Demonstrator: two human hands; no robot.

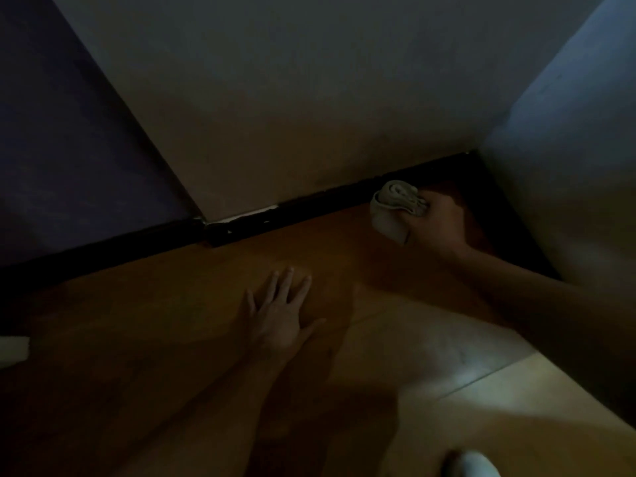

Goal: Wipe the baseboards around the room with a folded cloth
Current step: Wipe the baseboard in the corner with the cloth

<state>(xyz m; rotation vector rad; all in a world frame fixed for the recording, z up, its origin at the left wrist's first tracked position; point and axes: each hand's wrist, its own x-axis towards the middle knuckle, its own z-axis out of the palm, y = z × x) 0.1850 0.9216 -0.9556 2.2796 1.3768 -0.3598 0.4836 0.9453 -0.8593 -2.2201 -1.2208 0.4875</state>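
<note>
A dark baseboard (309, 204) runs along the foot of a pale wall and turns at the corner on the right. My right hand (437, 225) is shut on a folded light grey cloth (395, 208), whose top end presses against the baseboard close to that corner. My left hand (282, 315) lies flat on the brown floor with its fingers spread, holding nothing, well in front of the baseboard. The room is dim.
A purple wall section (69, 149) stands at the left, with a chipped white patch (247, 215) where it meets the pale wall. A bluish wall (568, 166) closes the corner on the right. A white object (13, 349) lies at the left edge, another pale thing (475, 464) at the bottom.
</note>
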